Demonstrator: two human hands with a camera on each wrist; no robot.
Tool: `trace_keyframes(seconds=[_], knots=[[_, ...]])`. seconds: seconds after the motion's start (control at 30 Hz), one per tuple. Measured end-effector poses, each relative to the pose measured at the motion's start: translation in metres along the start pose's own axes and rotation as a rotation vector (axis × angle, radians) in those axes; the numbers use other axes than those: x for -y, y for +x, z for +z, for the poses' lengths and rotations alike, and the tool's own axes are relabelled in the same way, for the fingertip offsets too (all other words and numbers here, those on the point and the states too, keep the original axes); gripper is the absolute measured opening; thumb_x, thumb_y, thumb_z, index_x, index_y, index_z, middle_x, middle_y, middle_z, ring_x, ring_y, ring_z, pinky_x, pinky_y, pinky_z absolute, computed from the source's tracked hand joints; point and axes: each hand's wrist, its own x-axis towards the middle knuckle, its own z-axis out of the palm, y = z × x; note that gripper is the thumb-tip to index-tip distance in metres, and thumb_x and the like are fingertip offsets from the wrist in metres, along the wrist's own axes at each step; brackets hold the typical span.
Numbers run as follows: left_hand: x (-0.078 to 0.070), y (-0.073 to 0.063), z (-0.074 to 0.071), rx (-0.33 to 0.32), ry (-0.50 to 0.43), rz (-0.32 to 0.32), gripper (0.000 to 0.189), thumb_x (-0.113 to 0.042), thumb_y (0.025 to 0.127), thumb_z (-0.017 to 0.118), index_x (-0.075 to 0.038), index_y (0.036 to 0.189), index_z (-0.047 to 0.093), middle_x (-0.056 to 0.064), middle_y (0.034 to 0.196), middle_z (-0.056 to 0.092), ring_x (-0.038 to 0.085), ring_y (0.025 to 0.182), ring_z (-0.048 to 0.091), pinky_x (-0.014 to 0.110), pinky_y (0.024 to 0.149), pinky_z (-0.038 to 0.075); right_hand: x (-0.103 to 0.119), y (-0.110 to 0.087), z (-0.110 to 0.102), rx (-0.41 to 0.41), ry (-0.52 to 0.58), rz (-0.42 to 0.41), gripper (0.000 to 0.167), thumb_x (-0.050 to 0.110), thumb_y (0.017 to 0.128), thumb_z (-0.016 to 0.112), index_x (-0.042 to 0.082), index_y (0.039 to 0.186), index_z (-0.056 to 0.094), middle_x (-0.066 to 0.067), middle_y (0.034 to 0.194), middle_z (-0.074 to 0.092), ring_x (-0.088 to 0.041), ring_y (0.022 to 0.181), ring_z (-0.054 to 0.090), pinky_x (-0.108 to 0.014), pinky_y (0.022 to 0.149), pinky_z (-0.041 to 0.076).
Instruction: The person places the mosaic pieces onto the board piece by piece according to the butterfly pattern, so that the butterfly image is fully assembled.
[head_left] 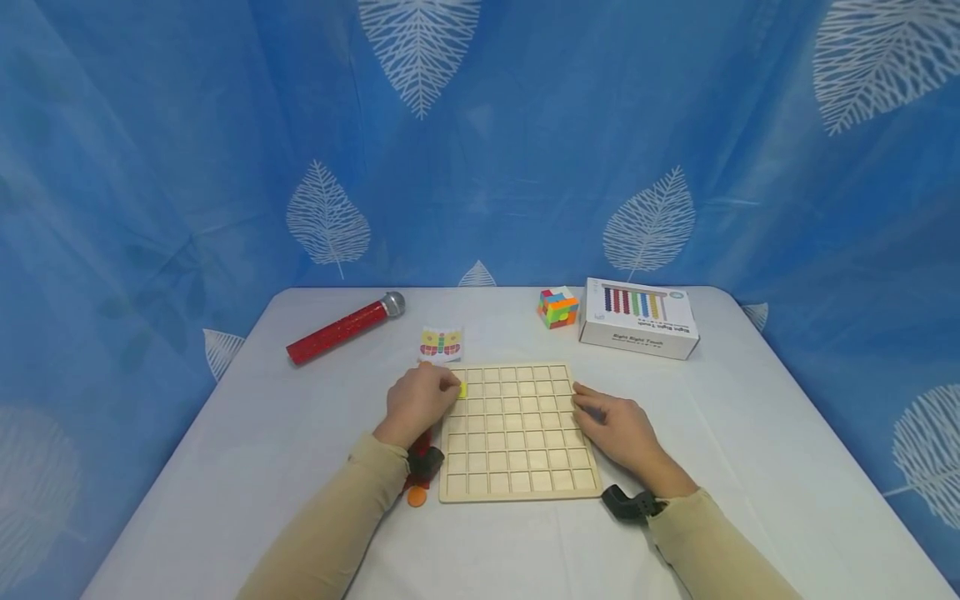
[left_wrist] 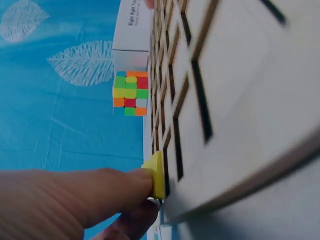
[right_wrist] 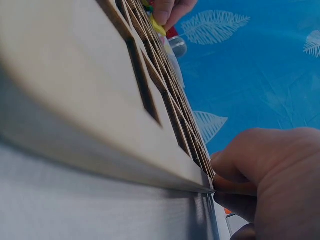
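Yellow tile (left_wrist: 158, 175) at the far left of the wooden grid board (head_left: 521, 442), pinched by the left hand (head_left: 422, 398).
White bench (head_left: 510, 554), blue leaf-print curtain (head_left: 480, 192) behind; the right hand (head_left: 621, 427) rests its fingers, slightly apart, against the board's right edge. The left-wrist view shows thumb and finger clamped on the tile, mostly hidden from the head view, which alone shows the orange disc (head_left: 417, 497).

Smooth matt wooden board (head_left: 517, 437), smooth yellow piece (left_wrist: 158, 172), plastic cube (head_left: 558, 310), matt cloth sleeves (head_left: 330, 517), metallic-looking microphone head (head_left: 394, 303)
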Motion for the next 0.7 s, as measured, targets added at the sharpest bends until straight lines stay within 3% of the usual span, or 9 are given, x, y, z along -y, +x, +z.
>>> trace_keyframes(seconds=[0.3, 0.43, 0.5, 0.6, 0.7], knots=[[0.002, -0.002, 0.002, 0.005, 0.077, 0.063, 0.019, -0.028, 0.093, 0.075, -0.026, 0.110, 0.082, -0.004, 0.108, 0.077, 0.014, 0.085, 0.065, 0.029, 0.062, 0.048, 0.000, -0.001, 0.000, 0.004, -0.006, 0.008, 0.034, 0.022, 0.098, 0.068, 0.005, 0.127, 0.071, -0.004, 0.144, 0.062, -0.033, 0.132, 0.059, -0.054, 0.108, 0.046], [0.005, -0.001, -0.008, 0.028, 0.061, 0.082, 0.024, -0.028, 0.095, 0.072, -0.025, 0.117, 0.080, 0.000, 0.103, 0.074, 0.016, 0.079, 0.059, 0.028, 0.059, 0.043, 0.001, -0.001, -0.001, 0.011, 0.004, 0.018, 0.034, 0.023, 0.098, 0.068, 0.006, 0.128, 0.071, -0.003, 0.145, 0.061, -0.032, 0.133, 0.059, -0.053, 0.109, 0.046], [0.012, 0.000, -0.020, 0.012, -0.001, 0.049, 0.028, -0.029, 0.097, 0.070, -0.022, 0.123, 0.077, 0.003, 0.109, 0.074, 0.018, 0.085, 0.060, 0.031, 0.064, 0.046, 0.001, -0.001, -0.001, 0.011, 0.007, 0.016, 0.034, 0.022, 0.098, 0.068, 0.005, 0.128, 0.071, -0.004, 0.145, 0.061, -0.033, 0.133, 0.059, -0.054, 0.109, 0.046], [0.028, 0.002, -0.042, -0.064, -0.101, -0.028, 0.034, -0.031, 0.100, 0.068, -0.017, 0.130, 0.072, 0.006, 0.124, 0.071, 0.024, 0.102, 0.062, 0.038, 0.081, 0.052, 0.002, 0.000, -0.001, 0.012, 0.006, 0.010, 0.034, 0.021, 0.098, 0.067, 0.005, 0.128, 0.071, -0.005, 0.145, 0.061, -0.034, 0.133, 0.059, -0.054, 0.108, 0.045], [0.047, 0.005, -0.061, -0.107, -0.178, -0.091, 0.032, -0.030, 0.100, 0.067, -0.016, 0.129, 0.071, 0.007, 0.125, 0.071, 0.028, 0.108, 0.063, 0.045, 0.090, 0.053, 0.001, 0.000, -0.002, 0.018, 0.003, 0.011, 0.034, 0.022, 0.099, 0.066, 0.005, 0.128, 0.071, -0.004, 0.145, 0.061, -0.033, 0.133, 0.058, -0.054, 0.109, 0.045]])
